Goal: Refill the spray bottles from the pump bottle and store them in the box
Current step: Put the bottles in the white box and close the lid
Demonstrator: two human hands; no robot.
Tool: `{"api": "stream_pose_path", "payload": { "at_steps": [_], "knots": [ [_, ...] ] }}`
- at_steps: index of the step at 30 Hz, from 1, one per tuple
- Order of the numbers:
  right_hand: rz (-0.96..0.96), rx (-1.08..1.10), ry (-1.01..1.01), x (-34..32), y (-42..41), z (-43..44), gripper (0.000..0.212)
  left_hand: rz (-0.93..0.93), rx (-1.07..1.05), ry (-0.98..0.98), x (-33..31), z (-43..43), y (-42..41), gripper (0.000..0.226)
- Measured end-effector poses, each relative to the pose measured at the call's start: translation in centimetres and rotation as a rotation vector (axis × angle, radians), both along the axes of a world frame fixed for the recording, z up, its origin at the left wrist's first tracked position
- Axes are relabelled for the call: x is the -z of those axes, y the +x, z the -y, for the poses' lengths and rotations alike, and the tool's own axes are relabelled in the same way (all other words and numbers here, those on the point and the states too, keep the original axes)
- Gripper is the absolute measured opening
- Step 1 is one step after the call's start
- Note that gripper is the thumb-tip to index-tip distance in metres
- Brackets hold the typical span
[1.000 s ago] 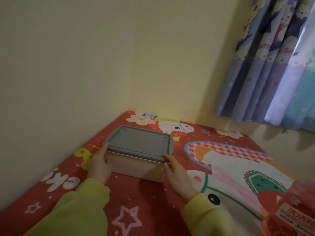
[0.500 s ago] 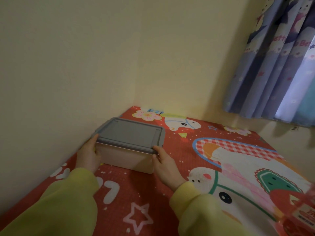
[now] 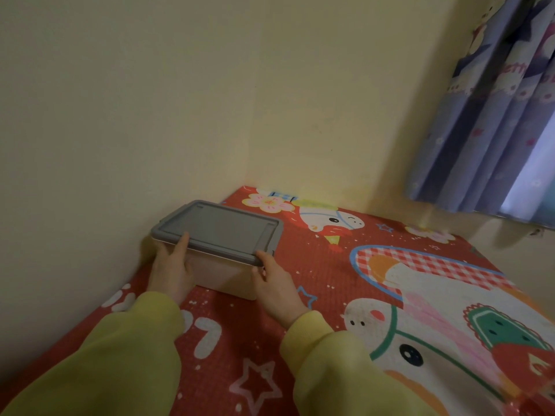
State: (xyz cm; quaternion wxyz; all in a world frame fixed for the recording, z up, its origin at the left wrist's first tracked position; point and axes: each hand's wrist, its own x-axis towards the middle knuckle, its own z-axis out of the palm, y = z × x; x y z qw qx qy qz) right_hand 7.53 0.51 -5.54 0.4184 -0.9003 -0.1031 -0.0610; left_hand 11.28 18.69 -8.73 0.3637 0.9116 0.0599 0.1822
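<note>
yellow sleeves (image 3: pixel 120 349) come first; the left hand (image 3: pixel 169 268) holds the box (image 3: pixel 222 277) at its left end, one finger flat on the grey lid (image 3: pixel 222 226); the right hand (image 3: pixel 276 283) pinches the lid's near right corner, thumb on top; the box sits shut on the red cartoon mat (image 3: pixel 264 340), right beside the wall (image 3: pixel 120 115); it looks hard, smooth and likely light, so it is best held low at both ends; a blue curtain (image 3: pixel 495 115) hangs far off.

Left hand (image 3: pixel 171 265), right hand (image 3: pixel 276 283) holding lidded box (image 3: pixel 222 229), apparently touching wall (image 3: pixel 120 115)
</note>
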Motion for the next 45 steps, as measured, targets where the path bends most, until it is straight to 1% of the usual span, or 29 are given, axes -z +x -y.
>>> {"api": "stream_pose_path", "payload": {
  "at_steps": [3, 15, 23, 31, 36, 39, 45],
  "knots": [
    [-0.007, -0.008, -0.026, -0.1, 0.3, -0.7, 0.040, 0.017, 0.025, 0.000, 0.3, 0.2, 0.3, 0.057],
    [-0.036, -0.041, -0.081, -0.4, 1.3, -2.7, 0.041, 0.032, -0.008, -0.027, 0.2, -0.7, 0.6, 0.059],
    [-0.043, -0.034, -0.076, -0.1, 1.5, -3.3, 0.039, 0.023, -0.013, -0.028, 0.1, -0.8, 0.7, 0.061],
    [-0.101, -0.017, -0.019, 0.8, 1.9, -4.4, 0.050, -0.001, -0.013, -0.016, -0.2, -1.0, 0.5, 0.061],
    [-0.110, -0.034, -0.051, 0.8, 1.6, -4.5, 0.057, -0.005, -0.001, 0.000, -0.1, -1.3, 0.4, 0.062],
    [-0.109, -0.043, -0.077, 0.7, 1.5, -4.3, 0.059, -0.044, -0.004, 0.018, -0.4, -1.0, 0.3, 0.063],
    [-0.166, -0.076, -0.104, 0.0, 1.7, -4.0, 0.063, -0.154, -0.010, 0.072, -1.6, -0.1, -0.1, 0.064]
  ]
}}
